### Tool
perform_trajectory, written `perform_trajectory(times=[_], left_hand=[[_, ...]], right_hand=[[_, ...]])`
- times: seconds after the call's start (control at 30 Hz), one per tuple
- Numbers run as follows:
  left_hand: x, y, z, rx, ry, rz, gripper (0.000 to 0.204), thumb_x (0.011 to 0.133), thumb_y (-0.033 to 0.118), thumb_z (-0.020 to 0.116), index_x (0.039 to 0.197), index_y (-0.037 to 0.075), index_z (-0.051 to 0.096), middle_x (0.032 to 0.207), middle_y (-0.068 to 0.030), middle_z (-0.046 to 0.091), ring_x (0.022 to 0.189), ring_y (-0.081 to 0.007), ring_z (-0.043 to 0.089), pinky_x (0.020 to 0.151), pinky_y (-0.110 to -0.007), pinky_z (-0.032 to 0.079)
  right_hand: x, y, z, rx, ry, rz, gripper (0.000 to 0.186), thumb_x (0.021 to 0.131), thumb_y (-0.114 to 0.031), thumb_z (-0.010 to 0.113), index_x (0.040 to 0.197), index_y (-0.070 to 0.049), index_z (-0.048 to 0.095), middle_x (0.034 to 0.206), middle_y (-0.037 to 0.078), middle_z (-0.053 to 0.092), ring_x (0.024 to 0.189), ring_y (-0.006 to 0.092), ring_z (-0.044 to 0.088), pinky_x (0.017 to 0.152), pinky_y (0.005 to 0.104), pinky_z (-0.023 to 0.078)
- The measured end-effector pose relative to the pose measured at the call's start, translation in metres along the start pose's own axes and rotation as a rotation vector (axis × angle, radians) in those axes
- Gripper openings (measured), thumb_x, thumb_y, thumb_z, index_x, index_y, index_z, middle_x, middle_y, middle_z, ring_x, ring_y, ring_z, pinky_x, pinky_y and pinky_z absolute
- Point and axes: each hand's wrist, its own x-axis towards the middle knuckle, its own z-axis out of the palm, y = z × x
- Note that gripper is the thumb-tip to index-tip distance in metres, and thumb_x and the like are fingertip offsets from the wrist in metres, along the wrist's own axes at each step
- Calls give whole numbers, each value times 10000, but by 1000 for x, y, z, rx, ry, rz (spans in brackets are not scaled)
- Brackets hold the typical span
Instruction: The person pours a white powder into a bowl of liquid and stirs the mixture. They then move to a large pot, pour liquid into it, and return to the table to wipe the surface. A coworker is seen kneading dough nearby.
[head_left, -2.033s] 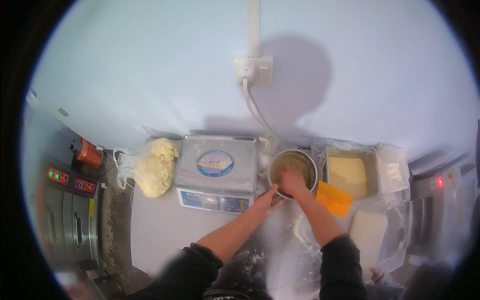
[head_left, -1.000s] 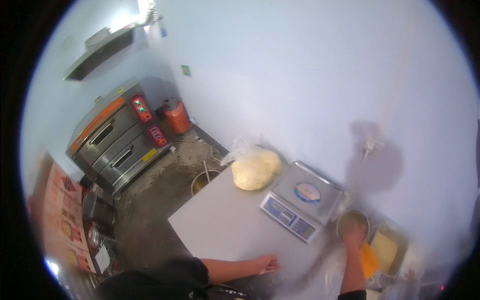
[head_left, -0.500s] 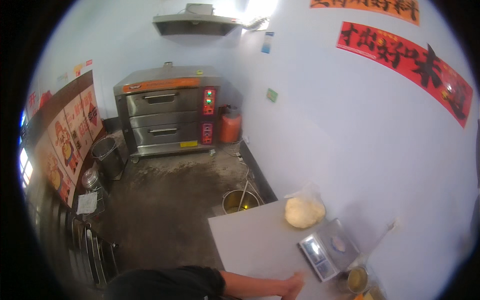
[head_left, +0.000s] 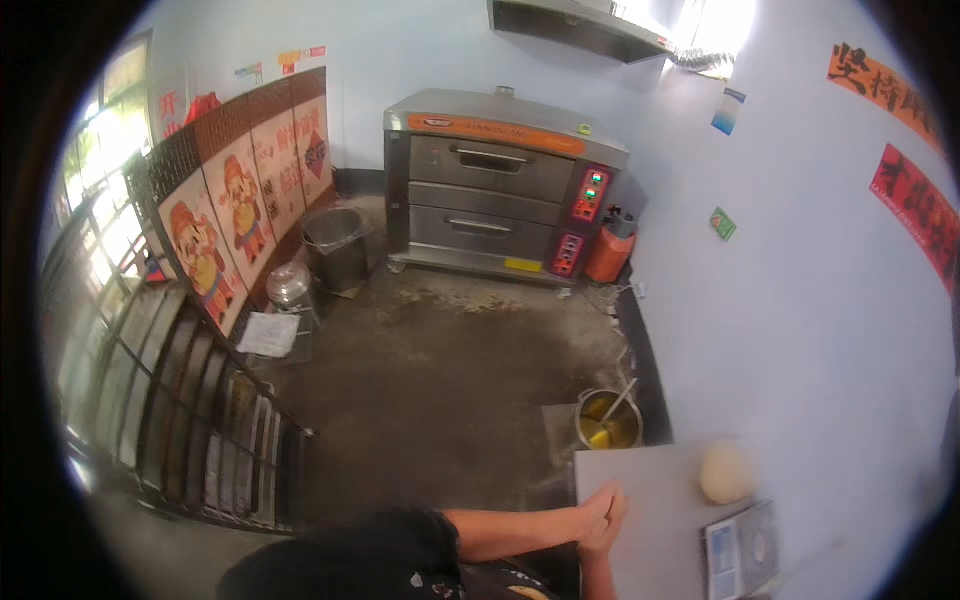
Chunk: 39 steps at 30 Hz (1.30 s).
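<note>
My left hand (head_left: 592,514) and my right hand (head_left: 606,538) meet palm to palm over the near left part of a grey table (head_left: 650,480). Their fingers look stretched out, pointing away from me. Nothing shows between them, though the palms are hidden. A black sleeve covers my left upper arm; the forearm is bare. Beyond the hands, to the right, a pale round lump of dough (head_left: 726,474) sits on the table. Nearer than the dough is a digital scale (head_left: 740,550) with a flat metal plate. Neither hand touches them.
A metal pot (head_left: 612,420) with yellowish contents and a stick-like handle stands beyond the table. At the back are a two-deck oven (head_left: 490,190) and an orange gas cylinder (head_left: 610,252). A tray rack (head_left: 190,400), a bin (head_left: 337,245) and patterned panels (head_left: 245,200) line the left.
The view has swung left, so the table and oven sit further right. My right hand has come into view and meets the left one.
</note>
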Motion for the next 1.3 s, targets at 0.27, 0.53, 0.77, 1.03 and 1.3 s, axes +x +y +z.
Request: perform_trajectory(times=[0.27, 0.53, 0.77, 1.03, 1.3], left_hand=[[-108, 116, -218, -279, -36, 285, 598, 1066, 465, 416, 1438, 1, 478, 1426, -197, 549, 1268, -332, 564, 1121, -501, 430], [-72, 118, -400, -289, 457, 9, 666, 1080, 496, 390, 1547, 22, 378, 1528, -180, 461, 1358, -317, 495, 1169, -467, 371], [-16, 207, -454, 100, 450, -180, 545, 1064, 504, 434, 1320, 41, 562, 1294, -136, 621, 1177, -297, 613, 1026, -436, 492], [33, 191, -410, 522, 367, -192, 488, 1087, 432, 424, 1329, 28, 552, 1280, -162, 637, 1120, -304, 633, 962, -463, 520], [-44, 49, -442, 647, 395, -514, 500, 1090, 370, 416, 1385, -20, 523, 1315, -231, 634, 1117, -377, 664, 984, -518, 535]], right_hand=[[-77, 77, 35, -482, -278, 406, 545, 958, -255, 651, 1427, -8, 524, 1450, 274, 486, 1347, 453, 459, 1168, 543, 338], [-89, 111, 74, -494, -276, 626, 643, 984, -326, 620, 1522, -34, 425, 1557, 227, 398, 1486, 398, 333, 1219, 559, 273], [-119, 173, 6, -628, -434, 681, 663, 973, -316, 620, 1533, -26, 418, 1580, 235, 402, 1490, 402, 335, 1245, 538, 225], [-243, 106, -166, -894, 277, 1228, 715, 983, -322, 604, 1552, 25, 346, 1598, 298, 337, 1509, 446, 279, 1259, 523, 207], [-190, 79, -56, -583, -251, 870, 722, 988, -371, 612, 1527, 48, 375, 1587, 251, 366, 1512, 398, 299, 1256, 505, 234]])
